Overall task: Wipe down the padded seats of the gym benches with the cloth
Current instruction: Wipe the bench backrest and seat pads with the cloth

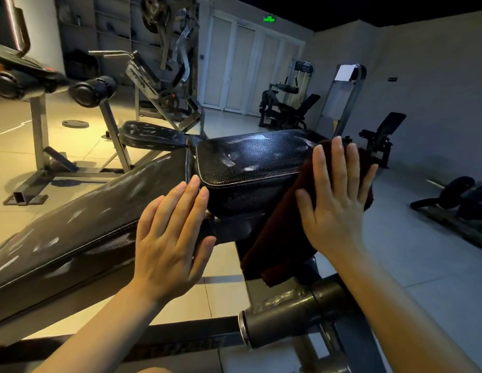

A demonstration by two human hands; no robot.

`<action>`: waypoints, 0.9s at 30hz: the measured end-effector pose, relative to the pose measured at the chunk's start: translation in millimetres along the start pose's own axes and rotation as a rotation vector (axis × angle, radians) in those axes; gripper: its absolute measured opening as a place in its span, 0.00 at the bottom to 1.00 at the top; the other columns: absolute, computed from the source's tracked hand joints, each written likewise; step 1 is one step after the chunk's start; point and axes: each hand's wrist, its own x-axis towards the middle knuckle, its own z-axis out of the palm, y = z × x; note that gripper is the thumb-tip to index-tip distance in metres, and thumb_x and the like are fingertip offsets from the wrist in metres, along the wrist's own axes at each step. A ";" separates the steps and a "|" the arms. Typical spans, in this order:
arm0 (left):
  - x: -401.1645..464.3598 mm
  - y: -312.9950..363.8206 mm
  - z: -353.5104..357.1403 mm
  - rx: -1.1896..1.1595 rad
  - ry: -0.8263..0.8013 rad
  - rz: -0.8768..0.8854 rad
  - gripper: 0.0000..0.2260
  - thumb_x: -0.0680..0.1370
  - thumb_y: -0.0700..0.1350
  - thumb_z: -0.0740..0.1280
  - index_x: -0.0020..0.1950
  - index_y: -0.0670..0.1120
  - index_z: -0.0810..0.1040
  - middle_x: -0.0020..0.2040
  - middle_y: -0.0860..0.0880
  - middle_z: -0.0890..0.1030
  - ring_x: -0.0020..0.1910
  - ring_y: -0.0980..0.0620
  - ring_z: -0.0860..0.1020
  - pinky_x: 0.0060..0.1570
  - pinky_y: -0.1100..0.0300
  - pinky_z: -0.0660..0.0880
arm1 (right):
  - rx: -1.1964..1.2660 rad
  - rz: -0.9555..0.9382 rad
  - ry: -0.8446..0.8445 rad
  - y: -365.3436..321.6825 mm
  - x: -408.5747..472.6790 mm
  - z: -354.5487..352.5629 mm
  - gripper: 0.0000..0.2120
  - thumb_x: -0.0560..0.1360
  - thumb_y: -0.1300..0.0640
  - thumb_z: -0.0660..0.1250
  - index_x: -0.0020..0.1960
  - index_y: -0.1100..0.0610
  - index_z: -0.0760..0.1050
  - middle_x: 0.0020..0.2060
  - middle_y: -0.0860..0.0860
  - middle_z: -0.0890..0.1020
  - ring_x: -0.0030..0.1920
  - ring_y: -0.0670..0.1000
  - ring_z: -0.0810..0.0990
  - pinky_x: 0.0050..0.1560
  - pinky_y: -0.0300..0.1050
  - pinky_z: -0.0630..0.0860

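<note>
Steel tube (293,316) lowest and nearest, dark, with a bright ring at its left end, crossing under the right forearm. Left hand (172,238) just above, fingers straight and together, nothing grasped, fingertips touching the near left corner of the seat (250,160), palm over the gap between seat and backrest (81,232). Right hand (336,200) flat too, fingers spread and straight, pressing the cloth (277,238) against the right side of the seat. Cloth dark brown-red, draped over the seat's right edge, hanging down past the frame below, its lower end loose above the tube. Seat black, grained, padded, with pale piping round the rim and pale streaks shining on top. Backrest long and black, sloping down to the left from the seat, glossy, also streaked. Behind the seat, a second bench pad (153,134), black and worn, on a grey frame. Left of that, a roller pad (93,90) on a grey stand, blurred. Weight plate (75,123) flat on the pale tiled floor beyond. Right side: dumbbell rack (455,200) low on the floor, near the wall. Farther back on the right, a black seat machine (380,135) and a tall grey weight-stack frame (345,95). Another machine (288,103) against the far wall. Pale double doors (248,65) at the back, green sign (269,18) lit above them.
</note>
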 end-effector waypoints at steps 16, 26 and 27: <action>-1.4 -3.1 -3.4 -0.045 -0.033 0.014 0.26 0.82 0.56 0.50 0.75 0.41 0.61 0.74 0.42 0.65 0.74 0.43 0.63 0.73 0.50 0.55 | 0.042 -0.116 0.081 -55.9 25.7 4.8 0.35 0.79 0.32 0.46 0.76 0.54 0.55 0.76 0.56 0.60 0.76 0.58 0.57 0.73 0.66 0.42; -2.1 -0.7 -4.0 -0.079 -0.032 -0.009 0.26 0.82 0.56 0.51 0.75 0.41 0.62 0.73 0.40 0.67 0.74 0.43 0.64 0.72 0.50 0.56 | 0.114 0.090 -0.032 -30.1 16.1 -13.3 0.42 0.77 0.29 0.48 0.70 0.64 0.68 0.66 0.59 0.74 0.71 0.57 0.64 0.77 0.57 0.44; -1.8 -0.6 -4.1 -0.082 -0.033 -0.008 0.26 0.82 0.56 0.51 0.75 0.42 0.61 0.73 0.41 0.67 0.74 0.43 0.64 0.73 0.50 0.56 | 0.133 0.060 -0.048 -39.1 15.4 -15.5 0.41 0.77 0.30 0.48 0.70 0.63 0.69 0.66 0.58 0.74 0.71 0.57 0.65 0.77 0.57 0.45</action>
